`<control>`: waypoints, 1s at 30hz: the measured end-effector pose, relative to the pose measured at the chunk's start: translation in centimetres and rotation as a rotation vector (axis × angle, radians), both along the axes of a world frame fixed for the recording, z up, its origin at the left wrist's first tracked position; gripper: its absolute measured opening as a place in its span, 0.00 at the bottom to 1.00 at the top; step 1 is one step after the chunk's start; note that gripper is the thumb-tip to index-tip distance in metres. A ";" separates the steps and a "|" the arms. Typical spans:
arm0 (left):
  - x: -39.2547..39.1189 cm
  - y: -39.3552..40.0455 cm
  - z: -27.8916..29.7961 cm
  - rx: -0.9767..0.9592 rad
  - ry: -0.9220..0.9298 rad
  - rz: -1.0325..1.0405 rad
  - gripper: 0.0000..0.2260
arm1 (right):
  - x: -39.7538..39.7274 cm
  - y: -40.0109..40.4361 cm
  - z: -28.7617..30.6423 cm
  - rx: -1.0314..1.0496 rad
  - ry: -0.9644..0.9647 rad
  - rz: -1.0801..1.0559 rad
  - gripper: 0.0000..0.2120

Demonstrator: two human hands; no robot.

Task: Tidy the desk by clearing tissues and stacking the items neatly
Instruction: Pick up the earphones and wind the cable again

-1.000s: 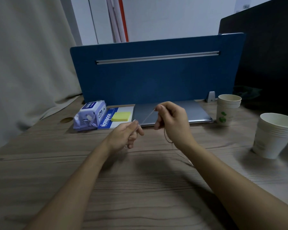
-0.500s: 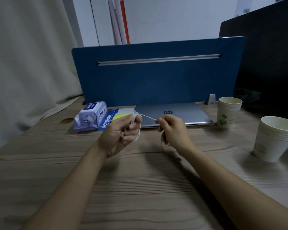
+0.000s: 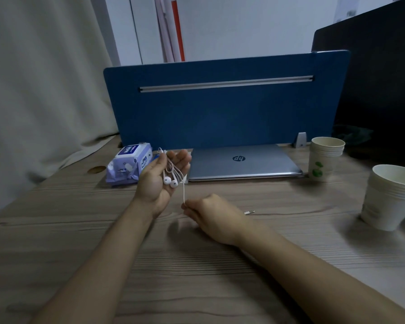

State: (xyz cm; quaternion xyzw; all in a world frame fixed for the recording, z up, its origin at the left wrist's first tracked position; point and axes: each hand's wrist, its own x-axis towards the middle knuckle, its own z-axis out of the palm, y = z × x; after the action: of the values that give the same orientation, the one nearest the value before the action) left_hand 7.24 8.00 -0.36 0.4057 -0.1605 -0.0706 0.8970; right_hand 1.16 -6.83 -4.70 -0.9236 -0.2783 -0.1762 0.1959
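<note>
while the left hand [image 3: 160, 176] lies palm up and open above the wooden desk [image 3: 103, 242], white wired earphones [image 3: 171, 175] rest looped across its palm, the two glossy buds side by side near the heel of the hand. from the loops a thin white cord [image 3: 184, 191] drops almost straight down to the right hand [image 3: 211, 215], which pinches it between closed fingertips. past that hand the cord runs rightward along the desk, its plug [image 3: 249, 212] lying flat and pointing right toward the stacked paper cups [image 3: 388, 197].

Desk [image 3: 220, 288] matt grained wood — laptop [image 3: 241, 163] smooth metal — cups [image 3: 391, 197] paper.
</note>
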 end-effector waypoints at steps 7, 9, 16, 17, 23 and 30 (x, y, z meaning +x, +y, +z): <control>-1.1 -0.3 -1.6 1.178 -0.559 0.164 0.14 | -1.3 -1.3 2.5 0.037 -0.210 -0.050 0.10; -1.3 -0.4 -1.7 1.134 -0.509 0.062 0.16 | -1.1 -2.4 3.0 0.070 -0.253 -0.120 0.09; -1.8 0.2 -0.9 1.036 -0.352 -0.127 0.19 | 0.8 -5.4 3.1 0.321 -0.309 -0.284 0.06; -2.0 0.1 -0.7 1.017 -0.344 -0.142 0.19 | 1.1 -5.6 2.9 0.349 -0.275 -0.288 0.06; -2.3 -0.1 -0.4 0.985 -0.300 -0.177 0.19 | 1.8 -6.3 2.4 0.444 -0.065 -0.215 0.05; -2.1 0.0 -0.5 0.844 -0.180 -0.320 0.17 | 1.9 -5.9 2.1 0.444 0.222 0.001 0.27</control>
State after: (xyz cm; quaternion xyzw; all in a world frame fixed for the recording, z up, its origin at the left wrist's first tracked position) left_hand 5.15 8.02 -0.83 0.7101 -0.2557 -0.2317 0.6138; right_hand 3.02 -12.76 -2.63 -0.8717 -0.2099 -0.1302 0.4233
